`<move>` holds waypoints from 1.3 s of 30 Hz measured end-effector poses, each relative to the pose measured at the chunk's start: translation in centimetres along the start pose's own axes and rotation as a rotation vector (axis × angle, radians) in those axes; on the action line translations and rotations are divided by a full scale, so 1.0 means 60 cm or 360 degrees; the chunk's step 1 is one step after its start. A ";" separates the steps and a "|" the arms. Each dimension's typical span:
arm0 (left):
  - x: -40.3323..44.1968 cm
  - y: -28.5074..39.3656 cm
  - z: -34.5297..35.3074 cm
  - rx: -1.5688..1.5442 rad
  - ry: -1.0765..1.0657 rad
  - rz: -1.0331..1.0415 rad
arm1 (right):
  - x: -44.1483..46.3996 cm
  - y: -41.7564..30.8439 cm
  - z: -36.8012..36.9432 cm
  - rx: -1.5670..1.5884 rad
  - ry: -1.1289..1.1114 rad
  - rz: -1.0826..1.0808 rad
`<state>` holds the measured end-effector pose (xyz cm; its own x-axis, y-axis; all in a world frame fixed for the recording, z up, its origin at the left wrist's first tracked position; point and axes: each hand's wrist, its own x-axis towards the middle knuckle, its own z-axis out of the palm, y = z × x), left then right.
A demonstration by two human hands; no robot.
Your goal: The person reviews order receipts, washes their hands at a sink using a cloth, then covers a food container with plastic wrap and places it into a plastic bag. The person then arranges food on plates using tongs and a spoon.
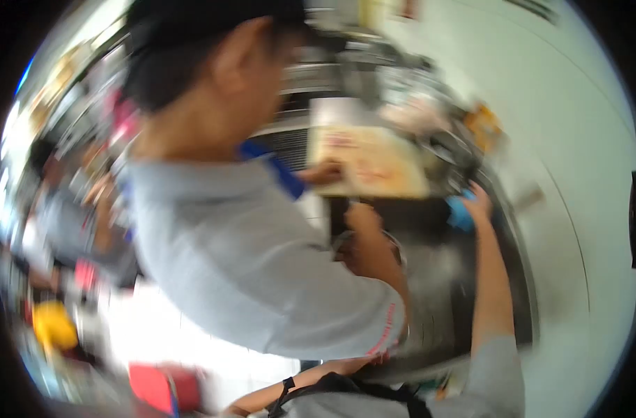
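My right hand [479,203] reaches out over the dark metal counter, its fingers closed on a blue cloth [461,212]. Motion blur hides the cloth's exact shape. Only the forearm of my left arm [325,376] shows at the bottom, passing behind a co-worker's sleeve; the left hand itself is hidden. Beyond my right hand stands a shiny metal bowl or pan [449,152]. Left of it lies a pale cutting board [408,157] with reddish pieces on it.
A co-worker in a grey shirt [241,258] stands close on my left, hands at the board, holding what looks like a knife. An orange-yellow item [484,127] lies by the white wall [569,139]. Other people, a red stool [154,386] and a yellow object [54,326] are at left.
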<state>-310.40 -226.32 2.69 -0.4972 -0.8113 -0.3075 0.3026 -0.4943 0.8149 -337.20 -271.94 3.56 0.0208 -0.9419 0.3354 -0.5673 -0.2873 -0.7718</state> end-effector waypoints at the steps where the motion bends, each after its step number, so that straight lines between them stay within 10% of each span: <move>1: 0.018 -0.012 -0.002 -0.0101 0.0144 0.0119 | 0.041 0.020 0.017 -0.0155 -0.0057 0.0142; 8: 0.027 -0.041 0.080 0.0014 0.0750 0.0549 | 0.094 0.048 0.093 -0.0968 -0.0312 -0.0277; 16: 0.143 0.032 0.116 0.0402 0.0761 0.0499 | 0.091 0.135 0.092 -0.0451 -0.0380 -0.0525; 24: 0.448 -0.033 0.055 -0.0061 0.0858 0.0464 | -0.088 -0.032 0.007 -0.0266 -0.0400 -0.0705; 27: 0.614 -0.061 -0.002 0.0164 0.1469 0.0848 | -0.082 0.002 -0.002 -0.0318 -0.0265 -0.0488; 30: 0.678 0.022 -0.005 -0.0322 0.1479 0.0301 | -0.095 -0.002 -0.014 -0.0114 -0.0199 -0.0301; 32: 0.691 0.056 -0.030 -0.0693 0.0657 0.0099 | -0.090 0.010 -0.019 -0.0151 -0.0392 -0.0196; 35: 0.719 0.083 -0.041 -0.0486 0.0728 0.0222 | -0.078 0.036 -0.007 -0.0664 0.0060 -0.1062; 39: 0.746 0.087 -0.084 -0.0072 0.0999 -0.0123 | -0.069 0.051 0.064 0.0021 -0.0352 -0.0451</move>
<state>-326.96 -266.82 -9.32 0.0482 -0.7943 -0.6056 0.3260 -0.5606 0.7612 -335.86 -269.61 -2.26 0.3542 -0.8391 0.4129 -0.5029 -0.5431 -0.6723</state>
